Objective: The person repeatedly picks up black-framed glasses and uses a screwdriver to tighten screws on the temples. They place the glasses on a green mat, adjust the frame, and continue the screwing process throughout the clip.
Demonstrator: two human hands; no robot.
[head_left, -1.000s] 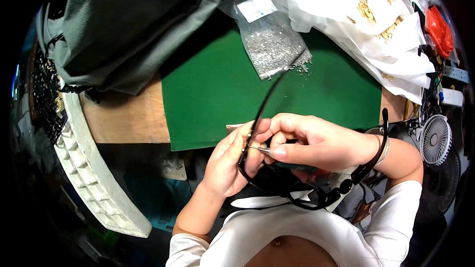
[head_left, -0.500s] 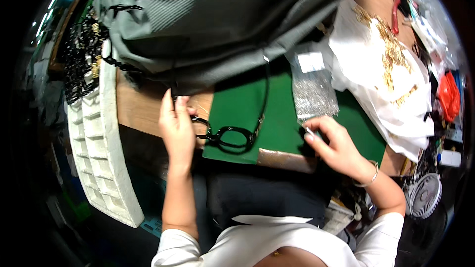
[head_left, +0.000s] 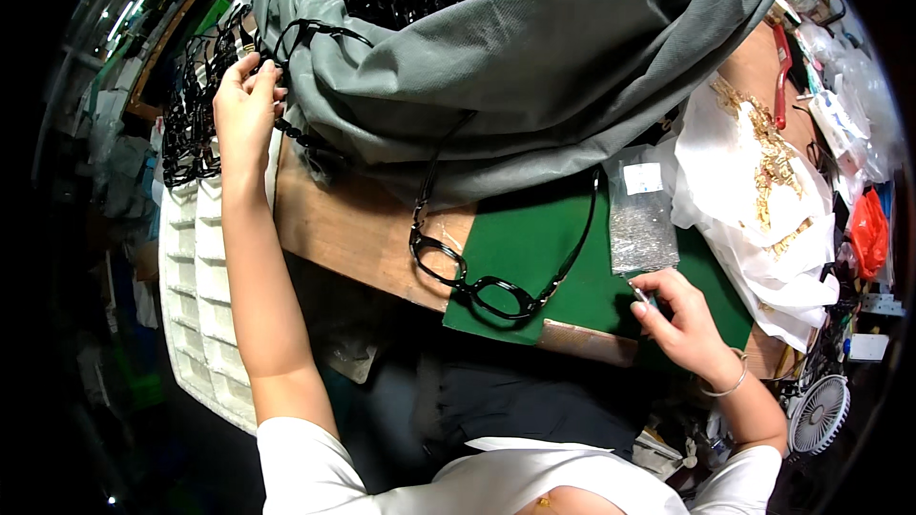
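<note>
My left hand (head_left: 250, 110) is stretched to the far left, its fingers closed on the front of a black eyeglass frame (head_left: 320, 27) at the edge of the grey cloth; part of that frame is hidden behind the fingers. Another black eyeglass frame (head_left: 498, 298) lies by itself across the wooden tabletop and the green mat (head_left: 572, 310), temples pointing away from me. Over the mat's right side, my right hand (head_left: 682, 319) pinches a slim metal tool (head_left: 640, 294) whose exact kind is not clear. Just beyond it lies a clear bag of small silvery parts (head_left: 644, 234).
Grey cloth (head_left: 515, 48) bulges across the back, with many black frames behind it. At left stands a white compartment tray (head_left: 191, 296) topped with black frames (head_left: 196, 129). Gold-coloured parts (head_left: 773, 172) lie on white wrapping (head_left: 716, 167) at right, near a small fan (head_left: 821, 413).
My left hand has let go of the eyeglass frame over the mat and swung left and away to another frame by the cloth. The right hand keeps its tool. The view has shifted.
</note>
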